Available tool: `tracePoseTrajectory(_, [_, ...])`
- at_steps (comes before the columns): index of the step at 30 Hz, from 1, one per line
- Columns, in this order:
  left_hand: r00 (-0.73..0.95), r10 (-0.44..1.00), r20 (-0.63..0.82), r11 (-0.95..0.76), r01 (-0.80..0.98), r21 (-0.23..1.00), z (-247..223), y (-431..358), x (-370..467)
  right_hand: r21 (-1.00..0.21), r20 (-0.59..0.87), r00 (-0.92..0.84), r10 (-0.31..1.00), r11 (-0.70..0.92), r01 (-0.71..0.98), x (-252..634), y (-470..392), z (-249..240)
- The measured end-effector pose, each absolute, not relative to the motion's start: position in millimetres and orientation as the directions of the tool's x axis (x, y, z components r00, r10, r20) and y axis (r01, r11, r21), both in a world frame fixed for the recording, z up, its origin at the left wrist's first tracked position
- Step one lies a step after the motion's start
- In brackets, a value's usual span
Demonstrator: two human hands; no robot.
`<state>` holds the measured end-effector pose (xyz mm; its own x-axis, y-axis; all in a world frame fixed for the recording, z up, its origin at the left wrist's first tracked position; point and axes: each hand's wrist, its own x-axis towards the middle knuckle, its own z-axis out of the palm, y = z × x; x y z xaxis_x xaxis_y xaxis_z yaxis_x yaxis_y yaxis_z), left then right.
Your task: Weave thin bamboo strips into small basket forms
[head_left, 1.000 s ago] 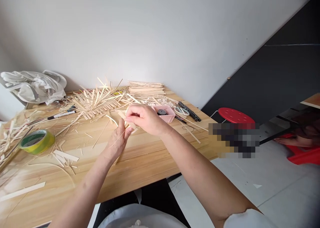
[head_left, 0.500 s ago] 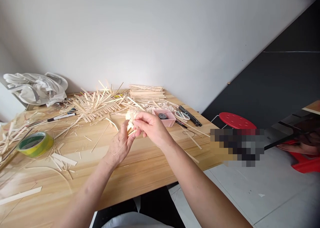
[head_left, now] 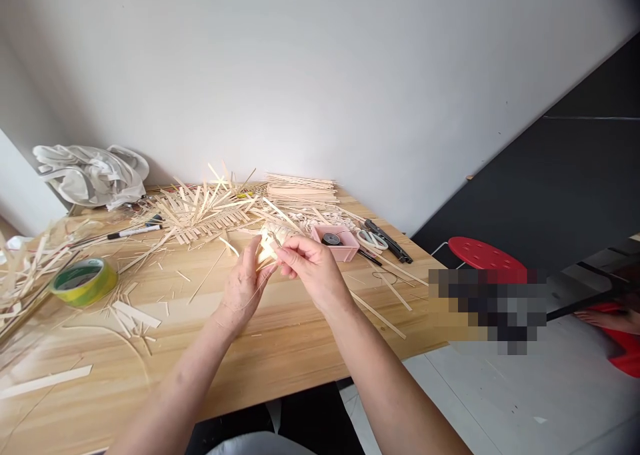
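Note:
Above the middle of the wooden table (head_left: 280, 348), my left hand (head_left: 244, 282) holds a small pale woven piece (head_left: 269, 245) made of thin strips, its fingers round the lower left side. My right hand (head_left: 307, 268) is closed at the piece's right side, with thumb and forefinger pinched on something small and thin at its front that I cannot make out. A fine strand loops over my left wrist. Part of the woven piece is hidden behind the fingers.
Loose strips (head_left: 200, 208) and a stack of strips (head_left: 303, 192) lie at the back. Green-yellow tape (head_left: 84, 283) is at left. A pink box (head_left: 340, 248), white-handled scissors (head_left: 373, 240) and a black tool (head_left: 389, 242) lie right. Beyond stands a red stool (head_left: 487, 258); a person's foot shows far right.
The view has shifted, so the table things appear slightly lower and further right. My right hand has moved a little away from my left fingers, and more of the woven piece shows between them.

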<state>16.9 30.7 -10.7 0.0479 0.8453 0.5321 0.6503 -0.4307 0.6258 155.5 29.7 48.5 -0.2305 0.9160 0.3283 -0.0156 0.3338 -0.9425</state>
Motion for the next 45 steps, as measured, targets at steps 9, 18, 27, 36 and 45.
tracePoseTrajectory(9, [0.001,0.836,0.549,-0.324,0.808,0.493,-3.2,30.4,12.5,-0.938,0.317,-0.132,0.939,0.331,0.102,152.6,22.4,40.8])
tracePoseTrajectory(18, [-0.04,0.859,0.51,-0.228,0.862,0.453,-0.8,31.3,10.9,-0.975,0.174,-0.122,0.977,0.188,0.114,154.9,20.4,44.7])
tracePoseTrajectory(27, [-0.051,0.839,0.542,-0.284,0.808,0.516,0.8,30.1,10.4,-0.952,0.298,-0.179,0.938,0.28,-0.121,151.8,21.7,37.9])
tracePoseTrajectory(36, [-0.08,0.81,0.58,-0.323,0.766,0.556,3.9,34.4,12.7,-0.895,0.382,-0.117,0.917,0.398,0.201,146.7,24.9,35.7])
tracePoseTrajectory(45, [-0.085,0.79,0.607,-0.315,0.793,0.522,6.2,33.3,14.5,-0.852,0.389,-0.08,0.918,0.391,0.349,142.2,23.5,40.1])
